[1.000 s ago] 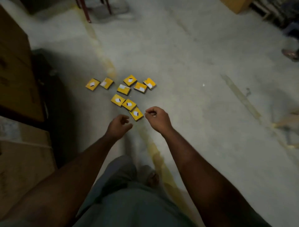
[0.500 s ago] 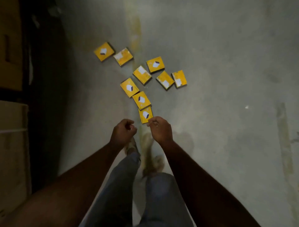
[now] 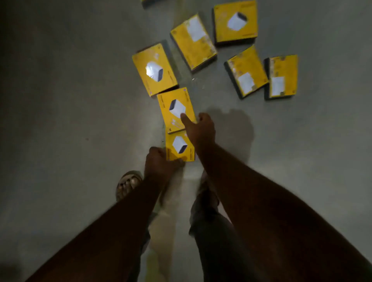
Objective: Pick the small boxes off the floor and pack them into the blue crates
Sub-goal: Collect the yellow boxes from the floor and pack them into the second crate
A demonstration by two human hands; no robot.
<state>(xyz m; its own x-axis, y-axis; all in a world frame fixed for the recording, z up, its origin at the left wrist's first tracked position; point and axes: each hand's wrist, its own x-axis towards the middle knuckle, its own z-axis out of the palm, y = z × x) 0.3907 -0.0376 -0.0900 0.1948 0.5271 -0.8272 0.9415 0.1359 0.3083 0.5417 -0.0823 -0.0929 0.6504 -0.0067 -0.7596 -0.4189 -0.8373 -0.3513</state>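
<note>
Several small yellow boxes lie on the grey concrete floor. My left hand point(image 3: 159, 164) grips the nearest box point(image 3: 180, 149) at its left and bottom edge. My right hand point(image 3: 201, 128) holds the second box point(image 3: 174, 107), thumb on its top and fingers curled round its right edge; that box overlaps the nearest one. Beyond them lie a box with a white picture point(image 3: 155, 68), a label-side box point(image 3: 193, 44), another at the top point(image 3: 235, 22), and two at the right point(image 3: 246, 72) point(image 3: 281, 76). No blue crate is in view.
My sandalled left foot point(image 3: 126, 185) and trouser legs point(image 3: 211, 231) stand just behind the boxes. A faded yellow floor stripe point(image 3: 161, 225) runs under me. Bare concrete spreads left and right; the edge of one more box point(image 3: 151, 1) shows at the top.
I have bent down close to the floor, so the boxes look far larger. Both hands went from closed fists above the floor onto the two nearest boxes.
</note>
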